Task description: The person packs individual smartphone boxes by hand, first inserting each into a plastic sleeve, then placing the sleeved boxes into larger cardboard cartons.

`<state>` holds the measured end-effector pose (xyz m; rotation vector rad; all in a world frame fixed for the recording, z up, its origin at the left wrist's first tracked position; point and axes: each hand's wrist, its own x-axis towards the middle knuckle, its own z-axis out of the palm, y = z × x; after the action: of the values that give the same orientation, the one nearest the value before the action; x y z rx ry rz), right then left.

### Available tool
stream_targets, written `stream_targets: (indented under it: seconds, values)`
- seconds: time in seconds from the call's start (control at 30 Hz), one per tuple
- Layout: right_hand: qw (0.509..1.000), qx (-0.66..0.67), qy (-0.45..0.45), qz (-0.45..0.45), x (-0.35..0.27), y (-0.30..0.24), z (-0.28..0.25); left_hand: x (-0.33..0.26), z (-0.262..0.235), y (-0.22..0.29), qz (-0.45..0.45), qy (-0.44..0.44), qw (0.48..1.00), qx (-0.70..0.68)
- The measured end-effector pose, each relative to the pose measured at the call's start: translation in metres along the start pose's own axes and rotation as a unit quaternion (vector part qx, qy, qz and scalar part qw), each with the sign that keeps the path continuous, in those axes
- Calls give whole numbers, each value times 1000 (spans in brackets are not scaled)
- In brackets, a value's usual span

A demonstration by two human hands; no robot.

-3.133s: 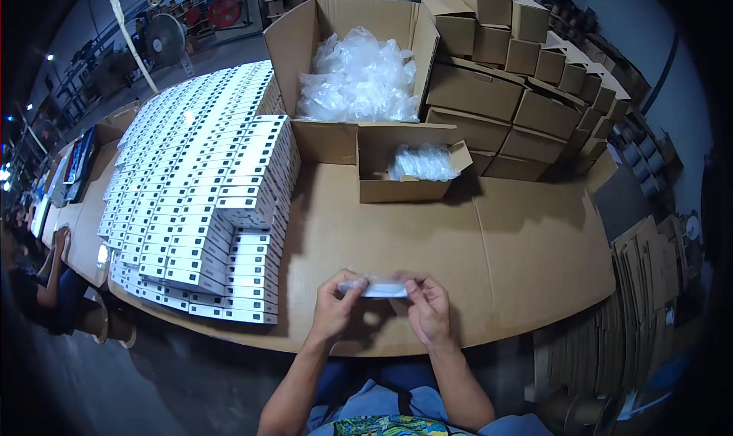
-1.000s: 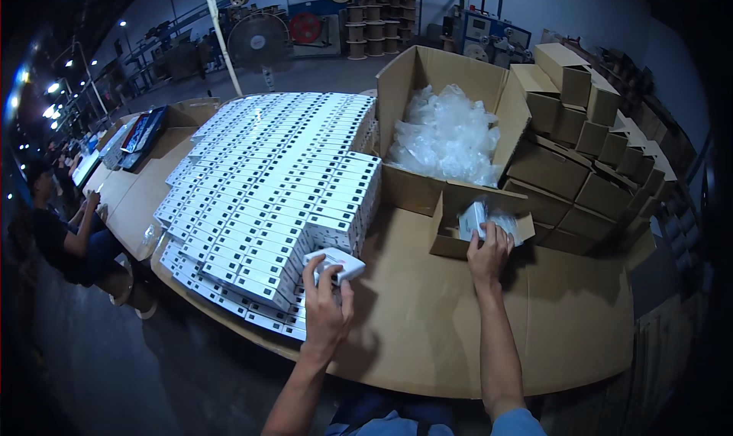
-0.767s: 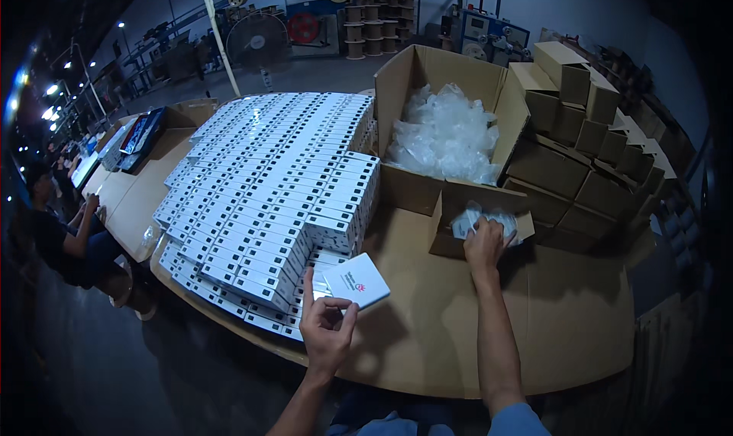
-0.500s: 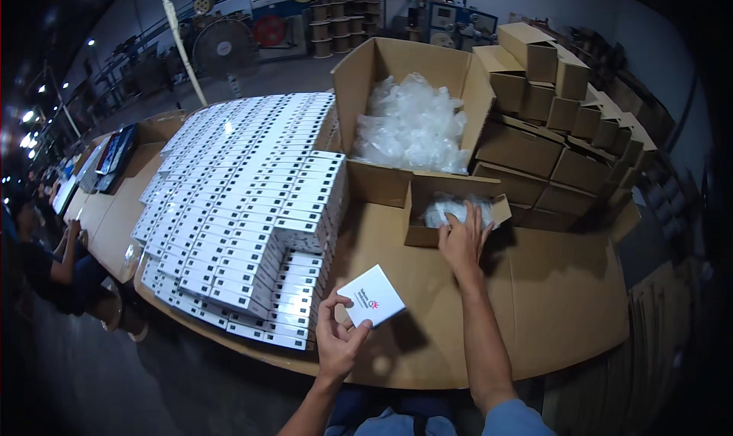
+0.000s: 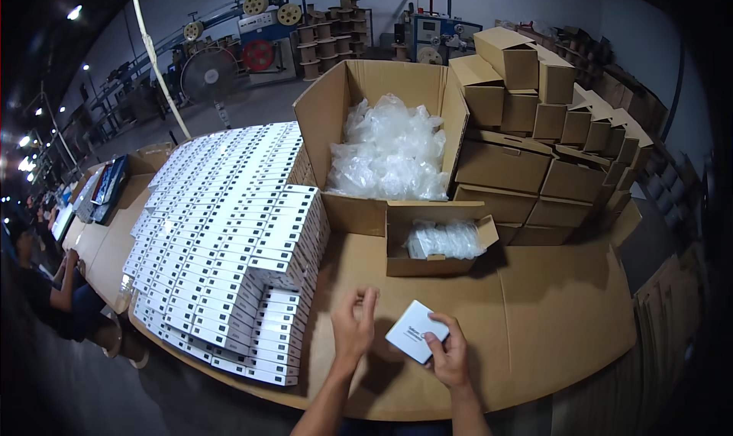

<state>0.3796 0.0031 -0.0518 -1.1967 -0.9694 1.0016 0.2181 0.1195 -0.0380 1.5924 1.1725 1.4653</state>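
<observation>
My right hand (image 5: 449,353) pinches small white carton (image 5: 416,342) at its near corner, above cardboard-covered table (image 5: 550,321). Left hand (image 5: 353,329) free, fingers loosely curled, at carton's 9 o'clock. Small open box of bagged parts (image 5: 439,241) at 12 o'clock; stacked white cartons (image 5: 229,245) at 10. Step, judged: carton in hand for opening; both hands needed on flap.

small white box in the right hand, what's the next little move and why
Probably bring the left hand onto the small white box to open it. The right hand grips only its near edge, the left is empty beside it, and the small carton of plastic-bagged parts sits just behind.
</observation>
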Motion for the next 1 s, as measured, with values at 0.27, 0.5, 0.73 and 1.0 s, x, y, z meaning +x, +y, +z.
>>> stream_targets:
  seconds: [0.27,0.5,0.73,1.0]
  values:
    - [983,-170,27,-61,-1,-18,-19,258,20,-9,265,0,894,361]
    - [974,-218,41,-54,-6,-14,-38,298,19,-19,284,-149,877,356]
    - [975,-218,35,-40,-5,-18,-41,260,0,25,344,83,898,263]
    - [979,-188,7,-83,-13,-33,-19,116,-23,48,34,0,998,-61]
